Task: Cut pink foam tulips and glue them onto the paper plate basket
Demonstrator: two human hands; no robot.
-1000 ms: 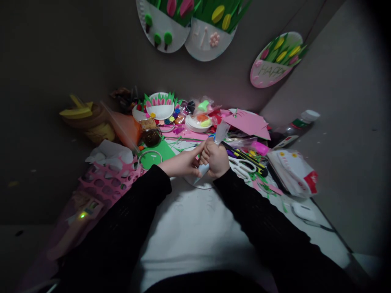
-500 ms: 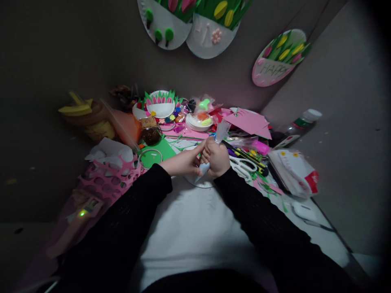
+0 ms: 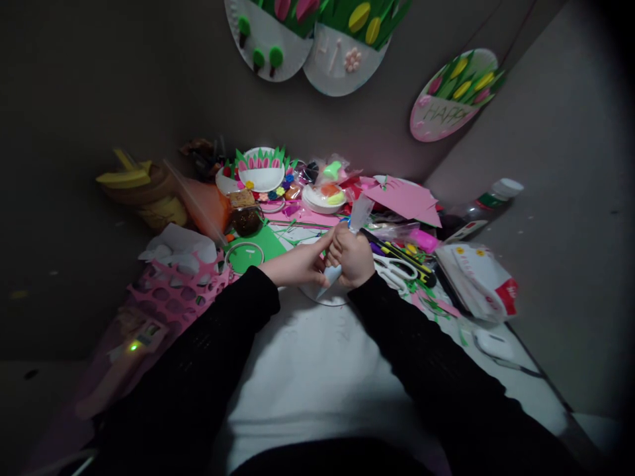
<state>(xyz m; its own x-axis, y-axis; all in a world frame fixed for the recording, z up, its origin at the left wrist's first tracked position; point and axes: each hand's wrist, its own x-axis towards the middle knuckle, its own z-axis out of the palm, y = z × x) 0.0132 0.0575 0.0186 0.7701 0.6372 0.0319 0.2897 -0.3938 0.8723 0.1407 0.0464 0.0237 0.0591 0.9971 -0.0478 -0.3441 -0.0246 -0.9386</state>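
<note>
A piping bag (image 3: 361,211) with pale bluish-white filling is squeezed between my two hands. Its clear plastic end sticks up above the fists, and the narrow tip slants down to the left. My right hand (image 3: 356,258) is wrapped round the bag's upper part in a fist. From the left, my left hand (image 3: 305,261) closes its fingers on the bag against the right one. Just under the tip lies a round white plate (image 3: 340,299), mostly covered by the hands. White-handled scissors (image 3: 394,272) rest close by my right hand, and a green sheet (image 3: 265,248) lies beyond my left wrist.
Yellow-and-black cutters (image 3: 414,263) and a packet of tissues (image 3: 476,277) lie to the right, near a capped bottle (image 3: 501,192). Pink perforated sheet (image 3: 176,284) and a pink device with a green light (image 3: 126,367) are left. Decorated plates (image 3: 342,73) hang on the wall.
</note>
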